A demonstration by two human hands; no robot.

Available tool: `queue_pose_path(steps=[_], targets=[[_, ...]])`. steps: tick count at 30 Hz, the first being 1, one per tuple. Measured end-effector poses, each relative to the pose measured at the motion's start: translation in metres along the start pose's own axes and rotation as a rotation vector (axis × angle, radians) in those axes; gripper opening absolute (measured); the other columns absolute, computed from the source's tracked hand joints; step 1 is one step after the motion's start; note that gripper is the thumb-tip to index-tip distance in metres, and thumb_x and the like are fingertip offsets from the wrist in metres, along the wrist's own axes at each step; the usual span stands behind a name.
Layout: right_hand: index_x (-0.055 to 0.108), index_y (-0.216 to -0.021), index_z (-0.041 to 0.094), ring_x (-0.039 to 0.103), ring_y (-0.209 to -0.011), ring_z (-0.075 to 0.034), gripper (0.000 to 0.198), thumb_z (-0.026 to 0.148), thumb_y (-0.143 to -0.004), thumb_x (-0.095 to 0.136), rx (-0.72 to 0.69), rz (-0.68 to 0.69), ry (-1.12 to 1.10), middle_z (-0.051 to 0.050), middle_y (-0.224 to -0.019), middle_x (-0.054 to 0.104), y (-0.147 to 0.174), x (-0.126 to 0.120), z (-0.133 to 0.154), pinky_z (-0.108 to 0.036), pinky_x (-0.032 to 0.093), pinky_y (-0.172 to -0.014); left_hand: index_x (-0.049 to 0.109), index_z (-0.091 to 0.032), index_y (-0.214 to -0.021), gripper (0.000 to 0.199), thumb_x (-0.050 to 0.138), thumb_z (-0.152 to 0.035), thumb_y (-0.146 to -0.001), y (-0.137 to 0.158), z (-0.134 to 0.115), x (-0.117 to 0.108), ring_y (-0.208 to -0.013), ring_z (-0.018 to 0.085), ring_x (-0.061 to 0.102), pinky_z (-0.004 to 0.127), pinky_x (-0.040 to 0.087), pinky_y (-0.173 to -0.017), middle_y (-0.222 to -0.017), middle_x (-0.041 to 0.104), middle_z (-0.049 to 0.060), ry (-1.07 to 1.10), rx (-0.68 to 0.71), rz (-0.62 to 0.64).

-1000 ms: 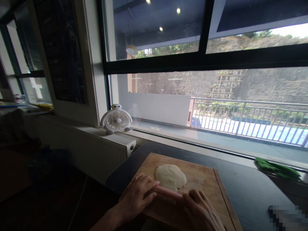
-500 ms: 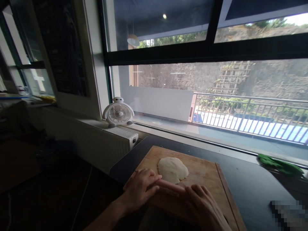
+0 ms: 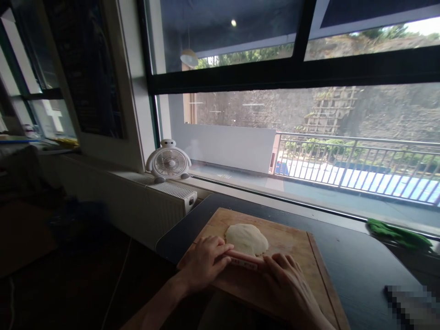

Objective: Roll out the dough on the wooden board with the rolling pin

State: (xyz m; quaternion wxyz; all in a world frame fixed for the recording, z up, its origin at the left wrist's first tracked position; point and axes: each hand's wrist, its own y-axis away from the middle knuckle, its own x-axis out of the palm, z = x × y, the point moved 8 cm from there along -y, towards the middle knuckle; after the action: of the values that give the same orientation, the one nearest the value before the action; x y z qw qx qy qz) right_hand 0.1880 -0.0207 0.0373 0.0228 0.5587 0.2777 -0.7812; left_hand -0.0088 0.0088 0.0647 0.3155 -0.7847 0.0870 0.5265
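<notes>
A flattened piece of pale dough [image 3: 246, 238] lies on a wooden board [image 3: 292, 245]. Across its near edge runs a pinkish rolling pin [image 3: 244, 260] with a printed label on its side. My left hand [image 3: 206, 259] is closed over the pin's left end, its fingers curled on top. On the right end rests my right hand [image 3: 285, 277], fingers bent around it. Both ends of the pin are hidden under the hands.
The board lies on a dark table [image 3: 364, 261] by a large window. A white fan [image 3: 169, 161] stands on the radiator [image 3: 172, 197] at the left. A green cloth [image 3: 395, 233] lies at the right, above a blurred-out dark object [image 3: 409, 305].
Both hands have moved the rolling pin slightly forward, up to the dough's near edge. The label on the pin has turned more into view.
</notes>
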Motion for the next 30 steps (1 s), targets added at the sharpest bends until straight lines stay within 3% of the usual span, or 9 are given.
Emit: queue_pose_path(steps=[24, 30], targets=[[0.053, -0.111, 0.033, 0.049, -0.091, -0.021, 0.022, 0.033, -0.089, 0.046, 0.052, 0.023, -0.008, 0.0, -0.097, 0.057, -0.005, 0.006, -0.004, -0.036, 0.035, -0.08, 0.058, -0.033, -0.116, 0.03, 0.053, -0.031, -0.086, -0.005, 0.001, 0.008, -0.098, 0.018, 0.051, 0.033, 0.037, -0.086, -0.102, 0.057, 0.0, 0.053, 0.001, 0.026], [0.052, -0.111, 0.034, 0.05, -0.092, -0.021, 0.024, 0.033, -0.088, 0.05, 0.048, -0.028, 0.013, 0.0, -0.099, 0.057, -0.01, 0.006, -0.007, -0.035, 0.035, -0.079, 0.06, -0.031, -0.113, 0.028, 0.054, -0.03, -0.086, -0.008, 0.003, 0.007, -0.097, 0.019, 0.052, 0.034, 0.036, -0.087, -0.1, 0.058, 0.0, 0.05, -0.014, -0.014]])
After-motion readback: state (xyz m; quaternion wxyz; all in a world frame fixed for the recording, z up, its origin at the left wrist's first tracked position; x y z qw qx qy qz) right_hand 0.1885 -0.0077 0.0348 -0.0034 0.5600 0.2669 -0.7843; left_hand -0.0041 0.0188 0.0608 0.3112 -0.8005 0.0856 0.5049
